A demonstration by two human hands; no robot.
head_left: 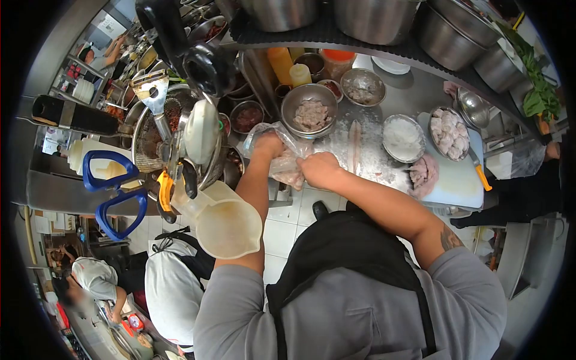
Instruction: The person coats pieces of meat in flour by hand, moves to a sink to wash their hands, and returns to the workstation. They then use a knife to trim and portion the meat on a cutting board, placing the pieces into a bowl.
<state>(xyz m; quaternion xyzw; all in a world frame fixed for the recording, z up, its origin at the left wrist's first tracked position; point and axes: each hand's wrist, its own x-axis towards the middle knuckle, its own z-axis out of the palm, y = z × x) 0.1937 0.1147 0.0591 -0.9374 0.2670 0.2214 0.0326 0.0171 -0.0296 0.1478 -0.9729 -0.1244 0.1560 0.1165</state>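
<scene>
A clear plastic bag [287,157] with pale pink raw meat in its lower part hangs at the counter's near edge. My left hand [268,144] is closed at the bag's upper left, with plastic around it and its fingertips hidden. On the other side, my right hand [322,168] is curled shut on the bag's edge. Just beyond the bag stands a steel bowl [309,113] holding pieces of pale meat. A long pale strip [354,147] lies on the flour-dusted steel counter [377,157], to the right of the bag.
Right of my hands are a bowl of white powder [403,138], a bowl of pale pieces [449,134], raw meat [424,176] and an orange-handled knife [480,171] on a white board [453,180]. Scissors [114,192] and a plastic jug [229,227] hang at left. Pots [375,21] stand overhead.
</scene>
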